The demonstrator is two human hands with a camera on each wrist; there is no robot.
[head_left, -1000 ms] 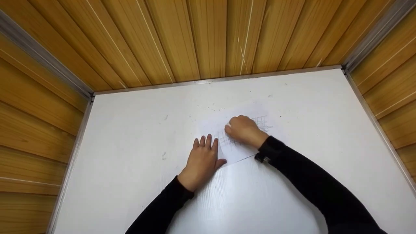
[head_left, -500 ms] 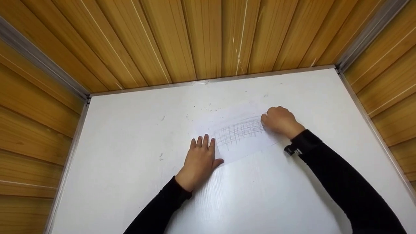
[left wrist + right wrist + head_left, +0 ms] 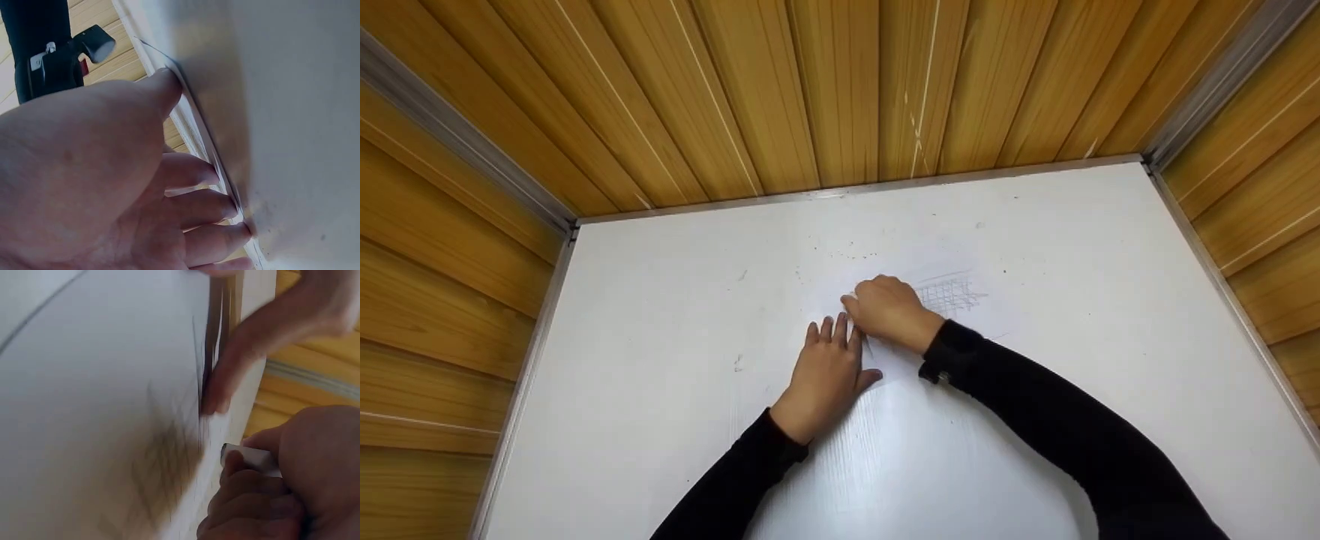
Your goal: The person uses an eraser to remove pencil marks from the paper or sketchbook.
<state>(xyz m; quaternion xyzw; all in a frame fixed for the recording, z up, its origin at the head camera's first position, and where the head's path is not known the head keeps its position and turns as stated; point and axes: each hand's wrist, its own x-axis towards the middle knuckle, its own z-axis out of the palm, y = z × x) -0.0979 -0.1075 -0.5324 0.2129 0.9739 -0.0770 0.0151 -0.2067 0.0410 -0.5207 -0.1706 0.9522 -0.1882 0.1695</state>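
Note:
A sheet of white paper lies on the white table, bearing a pencilled grid. My left hand rests flat at the paper's left edge, fingers straight and thumb out to the side. In the left wrist view, its thumb and fingertips press along the paper's slightly raised edge. Close beside the left fingertips, my right hand pinches a small white eraser with a darkened end. The right hand covers the left part of the grid in the head view.
Dark specks and smudges dot the white tabletop around the paper. Wood-patterned panels with metal edging stand along the back and both sides. Both forearms wear black sleeves.
My right hand swept right across the grid to its far end, then came back left with the eraser, beside the left hand. The left hand stayed in place on the paper.

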